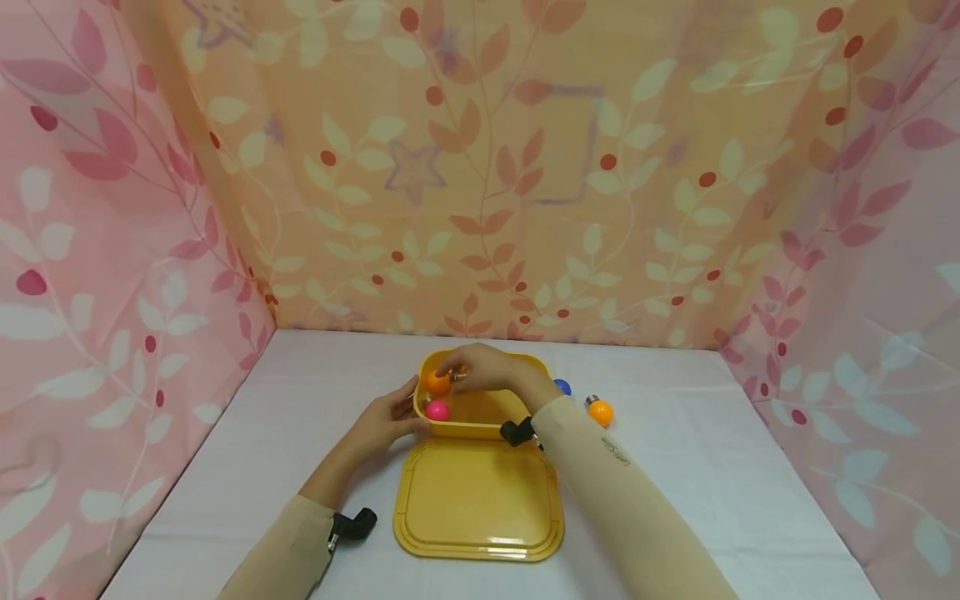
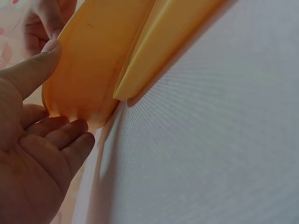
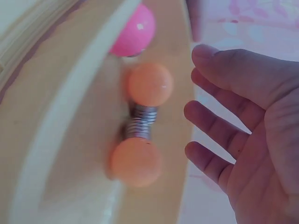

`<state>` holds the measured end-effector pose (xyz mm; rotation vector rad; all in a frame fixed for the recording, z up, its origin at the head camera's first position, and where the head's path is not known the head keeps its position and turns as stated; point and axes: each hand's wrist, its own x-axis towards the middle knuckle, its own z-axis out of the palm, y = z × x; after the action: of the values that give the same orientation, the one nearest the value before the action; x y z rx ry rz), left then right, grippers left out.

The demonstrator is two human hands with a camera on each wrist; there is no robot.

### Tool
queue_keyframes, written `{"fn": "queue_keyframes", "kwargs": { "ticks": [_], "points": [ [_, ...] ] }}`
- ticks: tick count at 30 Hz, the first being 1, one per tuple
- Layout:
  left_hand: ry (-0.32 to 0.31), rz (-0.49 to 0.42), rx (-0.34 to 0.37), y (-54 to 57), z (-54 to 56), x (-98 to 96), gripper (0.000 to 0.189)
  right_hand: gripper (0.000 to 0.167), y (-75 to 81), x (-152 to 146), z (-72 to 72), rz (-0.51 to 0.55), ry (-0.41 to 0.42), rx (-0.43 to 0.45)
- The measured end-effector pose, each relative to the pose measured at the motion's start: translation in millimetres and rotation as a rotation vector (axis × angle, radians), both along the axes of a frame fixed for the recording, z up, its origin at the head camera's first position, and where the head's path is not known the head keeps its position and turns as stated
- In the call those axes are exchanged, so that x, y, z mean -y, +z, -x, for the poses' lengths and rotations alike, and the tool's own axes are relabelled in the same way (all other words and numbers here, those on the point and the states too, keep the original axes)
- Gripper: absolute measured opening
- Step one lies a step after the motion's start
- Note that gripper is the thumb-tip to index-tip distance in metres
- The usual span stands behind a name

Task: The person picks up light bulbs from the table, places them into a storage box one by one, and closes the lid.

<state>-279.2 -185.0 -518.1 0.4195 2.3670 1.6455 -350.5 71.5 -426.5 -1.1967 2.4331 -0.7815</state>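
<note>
A yellow plastic box (image 1: 491, 407) stands uncovered on the white cloth. My left hand (image 1: 382, 419) holds its left end, thumb on the near wall and fingers against the end wall. Inside lie a pink bulb (image 1: 437, 411) and two orange bulbs, one orange bulb (image 3: 150, 85) and another orange bulb (image 3: 136, 162), their metal screw bases close together. Over the box my right hand (image 1: 491, 368) hovers beside the orange bulbs, its fingers spread and apart from them in the right wrist view. Flat in front of the box rests its yellow lid (image 1: 478, 498).
To the right of the box, a blue bulb (image 1: 562, 387) is partly hidden by the right arm. Farther right lies an orange bulb (image 1: 600, 412) with a metal base. Patterned curtains (image 1: 480, 208) enclose the back and both sides.
</note>
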Motion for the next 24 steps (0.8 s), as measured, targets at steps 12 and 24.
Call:
{"fn": "queue_keyframes", "kwargs": {
  "ticks": [12, 24],
  "points": [
    [-0.001, 0.005, -0.012, 1.4, -1.5, -1.1, 0.094, 0.032, 20.8, -22, -25.1, 0.074, -0.160, -0.134],
    [-0.004, 0.028, -0.033, 3.0, -2.1, 0.0, 0.096, 0.032, 20.3, -50, -51.1, 0.180, -0.254, -0.194]
  ]
}}
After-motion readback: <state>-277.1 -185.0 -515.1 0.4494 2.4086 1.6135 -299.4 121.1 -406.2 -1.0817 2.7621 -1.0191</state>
